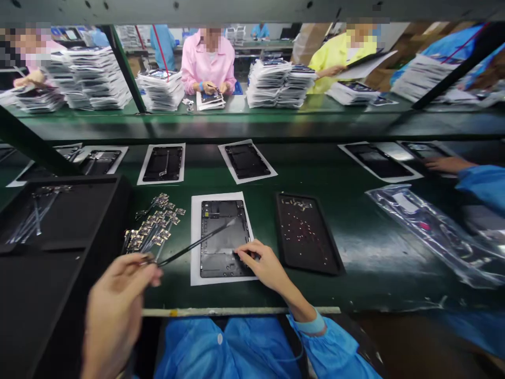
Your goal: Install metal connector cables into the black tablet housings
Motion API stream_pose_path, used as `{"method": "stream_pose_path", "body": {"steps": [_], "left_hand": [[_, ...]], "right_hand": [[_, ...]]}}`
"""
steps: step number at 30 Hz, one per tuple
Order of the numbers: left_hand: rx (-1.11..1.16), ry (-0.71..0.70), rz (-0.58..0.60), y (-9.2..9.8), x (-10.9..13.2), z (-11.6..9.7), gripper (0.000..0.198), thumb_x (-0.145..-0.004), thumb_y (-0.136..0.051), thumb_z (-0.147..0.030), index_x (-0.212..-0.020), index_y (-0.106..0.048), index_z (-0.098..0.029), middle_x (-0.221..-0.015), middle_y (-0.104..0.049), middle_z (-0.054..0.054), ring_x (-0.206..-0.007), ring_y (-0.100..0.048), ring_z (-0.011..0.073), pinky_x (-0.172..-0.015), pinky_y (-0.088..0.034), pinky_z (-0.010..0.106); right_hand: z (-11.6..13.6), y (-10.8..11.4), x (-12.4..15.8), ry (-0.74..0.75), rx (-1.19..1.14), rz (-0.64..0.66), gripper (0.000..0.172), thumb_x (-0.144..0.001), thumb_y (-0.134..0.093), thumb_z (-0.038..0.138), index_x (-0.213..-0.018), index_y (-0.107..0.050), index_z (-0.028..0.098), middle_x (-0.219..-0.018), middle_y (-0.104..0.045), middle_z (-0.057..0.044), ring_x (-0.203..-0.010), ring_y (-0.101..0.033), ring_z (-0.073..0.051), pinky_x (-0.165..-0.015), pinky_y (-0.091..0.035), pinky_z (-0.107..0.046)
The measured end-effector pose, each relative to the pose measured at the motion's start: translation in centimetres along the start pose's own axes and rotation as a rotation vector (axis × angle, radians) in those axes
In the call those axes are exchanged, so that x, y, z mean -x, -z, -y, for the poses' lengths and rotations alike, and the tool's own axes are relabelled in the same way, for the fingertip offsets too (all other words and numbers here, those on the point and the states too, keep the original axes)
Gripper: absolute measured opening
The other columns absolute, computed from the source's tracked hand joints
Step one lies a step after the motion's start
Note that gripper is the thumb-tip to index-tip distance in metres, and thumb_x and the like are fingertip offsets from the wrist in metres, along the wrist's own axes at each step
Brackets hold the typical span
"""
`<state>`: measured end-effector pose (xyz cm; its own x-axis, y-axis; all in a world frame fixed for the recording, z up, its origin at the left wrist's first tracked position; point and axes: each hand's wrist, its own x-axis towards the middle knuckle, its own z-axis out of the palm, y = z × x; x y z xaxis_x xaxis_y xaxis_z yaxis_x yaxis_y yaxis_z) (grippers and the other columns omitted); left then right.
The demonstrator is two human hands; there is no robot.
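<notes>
Green belting covers a long workbench (366,252) in a busy workshop, and on its far side people in pink, yellow and blue coats sit behind tall stacks of white trays (98,79). Nearer, a row of black frames on white sheets (163,163) lies along the back lane of the belt. Directly before the person, a black tablet frame (221,247) lies flat on its own white sheet (195,263), close to the front edge of the bench. The left hand (118,300) is blurred, raised at the lower left, its thumb and fingertips pressed together on the end of a thin strip (197,242); the strip slants up to the right, with its far end over the upper half of the frame. Whether it is a tool or a cable cannot be told. The right hand (262,263) rests on the frame's lower right part, fingers loosely curved and holding nothing, their tips touching the frame. Just left of the sheet lies a heap of small flex parts (152,231), and beyond it stands a black bin (67,221). Right of the sheet lies a black tray (305,237) dotted with tiny bits, then a crumpled plastic bag (434,231). A co-worker's hand (444,164) in a blue sleeve reaches in at the right.
</notes>
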<state>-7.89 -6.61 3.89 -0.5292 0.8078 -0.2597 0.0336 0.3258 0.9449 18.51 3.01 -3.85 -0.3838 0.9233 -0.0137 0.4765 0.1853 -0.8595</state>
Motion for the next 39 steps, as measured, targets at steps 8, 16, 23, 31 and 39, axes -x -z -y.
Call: {"method": "stream_pose_path", "body": {"steps": [8,16,23,31,39], "left_hand": [[0.393,0.17,0.323,-12.9,-1.7,3.0,0.026,-0.058,-0.078,-0.024,-0.077,-0.063,-0.016,-0.077,-0.069,0.004,-0.072,-0.066,0.0166,-0.059,-0.048,0.023],[0.398,0.19,0.444,-14.0,-2.2,3.7,0.029,-0.059,-0.08,-0.02,-0.068,-0.054,-0.017,-0.08,-0.069,0.003,-0.056,-0.055,0.0082,-0.053,-0.043,0.02],[0.258,0.178,0.49,-14.1,-2.4,3.4,0.024,-0.059,-0.081,-0.026,-0.075,-0.067,-0.016,-0.069,-0.067,0.002,-0.055,-0.056,0.0105,-0.054,-0.046,0.022],[0.144,0.165,0.497,-14.3,-2.5,3.5,0.029,-0.058,-0.081,-0.027,-0.083,-0.073,-0.016,-0.072,-0.071,0.006,-0.064,-0.064,0.0162,-0.061,-0.052,0.025],[0.114,0.155,0.581,-14.1,-2.7,3.5,0.015,-0.058,-0.08,-0.025,-0.069,-0.075,-0.017,-0.066,-0.068,0.004,-0.055,-0.059,0.0135,-0.053,-0.049,0.024]], "right_hand": [[0.2,1.0,0.0,0.034,-0.01,0.106,0.016,-0.087,-0.06,0.022,-0.078,-0.072,0.019,-0.073,-0.067,-0.003,-0.078,-0.053,-0.019,-0.074,-0.04,-0.031],[0.3,1.7,0.1,0.027,-0.09,0.137,0.015,-0.087,-0.061,0.021,-0.081,-0.074,0.02,-0.071,-0.067,-0.003,-0.081,-0.052,-0.019,-0.077,-0.041,-0.032],[0.1,1.8,0.1,-0.033,-0.118,0.097,0.012,-0.084,-0.063,0.019,-0.081,-0.075,0.02,-0.076,-0.068,-0.003,-0.079,-0.055,-0.018,-0.074,-0.043,-0.03],[0.3,2.4,-0.1,0.061,-0.097,0.145,0.013,-0.083,-0.06,0.017,-0.074,-0.07,0.019,-0.067,-0.064,-0.001,-0.076,-0.052,-0.018,-0.075,-0.041,-0.03],[0.2,2.5,-0.5,0.086,-0.047,0.166,0.015,-0.079,-0.06,0.012,-0.068,-0.067,0.019,-0.062,-0.061,0.001,-0.07,-0.052,-0.016,-0.072,-0.039,-0.029]]}}
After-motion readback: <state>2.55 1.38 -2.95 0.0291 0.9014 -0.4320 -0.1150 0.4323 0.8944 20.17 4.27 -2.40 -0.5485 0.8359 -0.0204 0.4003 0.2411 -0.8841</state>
